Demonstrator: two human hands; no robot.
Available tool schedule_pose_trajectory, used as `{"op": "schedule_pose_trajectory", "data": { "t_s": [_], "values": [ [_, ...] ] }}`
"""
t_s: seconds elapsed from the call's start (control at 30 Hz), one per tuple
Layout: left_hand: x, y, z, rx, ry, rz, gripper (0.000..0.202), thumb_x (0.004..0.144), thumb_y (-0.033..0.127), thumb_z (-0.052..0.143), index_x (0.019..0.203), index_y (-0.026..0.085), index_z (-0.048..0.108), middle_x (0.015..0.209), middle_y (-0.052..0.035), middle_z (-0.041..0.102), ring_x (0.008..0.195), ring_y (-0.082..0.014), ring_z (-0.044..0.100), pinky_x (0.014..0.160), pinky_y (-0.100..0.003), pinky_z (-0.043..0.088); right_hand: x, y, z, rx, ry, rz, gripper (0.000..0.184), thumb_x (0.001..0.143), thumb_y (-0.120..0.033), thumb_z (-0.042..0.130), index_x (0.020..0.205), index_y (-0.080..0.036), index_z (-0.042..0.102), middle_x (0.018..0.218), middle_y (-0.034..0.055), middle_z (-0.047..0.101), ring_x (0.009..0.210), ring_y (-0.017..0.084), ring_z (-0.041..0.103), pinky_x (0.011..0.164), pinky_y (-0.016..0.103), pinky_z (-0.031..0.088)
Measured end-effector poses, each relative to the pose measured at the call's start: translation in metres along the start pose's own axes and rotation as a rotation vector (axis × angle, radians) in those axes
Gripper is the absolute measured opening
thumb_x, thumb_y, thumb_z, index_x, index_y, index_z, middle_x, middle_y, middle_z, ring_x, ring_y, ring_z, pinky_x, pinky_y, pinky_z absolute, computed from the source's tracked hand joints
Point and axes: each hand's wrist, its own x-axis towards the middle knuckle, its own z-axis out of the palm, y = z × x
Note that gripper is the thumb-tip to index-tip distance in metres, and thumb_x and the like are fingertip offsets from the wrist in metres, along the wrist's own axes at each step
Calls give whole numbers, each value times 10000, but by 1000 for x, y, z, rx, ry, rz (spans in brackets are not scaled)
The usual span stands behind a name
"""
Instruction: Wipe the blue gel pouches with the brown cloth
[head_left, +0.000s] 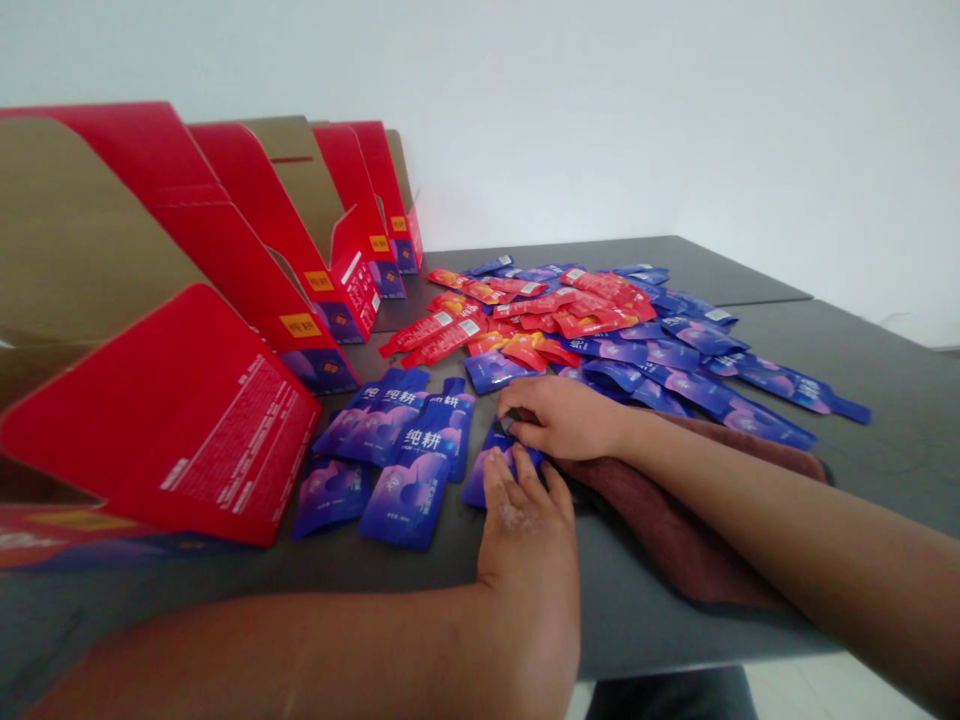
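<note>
A blue-purple pouch point(475, 488) lies flat on the grey table, partly covered by both hands. My left hand point(529, 515) presses it down with fingers stretched out flat. Just beyond, my right hand point(566, 415) is curled at the pouch's upper end, thumb and fingers closed around something small and dark point(511, 418) that I cannot make out. Left of my hands are several more blue pouches point(405, 490), some overlapping. A brown cloth point(697, 530) with a dark edge lies under my right forearm.
Several red open cartons point(225, 420) with raised flaps stand in a row along the left. Behind my hands spreads a heap of red sachets point(592, 300) and blue pouches point(690, 375). The grey table point(885, 400) has its front edge close to me; a white wall point(600, 120) rises behind.
</note>
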Motion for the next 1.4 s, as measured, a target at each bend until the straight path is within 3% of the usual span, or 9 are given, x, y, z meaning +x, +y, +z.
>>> {"op": "schedule_pose_trajectory", "data": {
  "t_s": [1.4],
  "values": [
    [1,-1,-1,-36,17,12,481,902,112,408,1381,121,461,1372,-258,487,1221,-356,514,1059,-504,405,-1,-1,-1,11,-2,-6,168,821,-154,522,951,-155,629,920,63,662,819,172,580,726,275,415]
  ]
}}
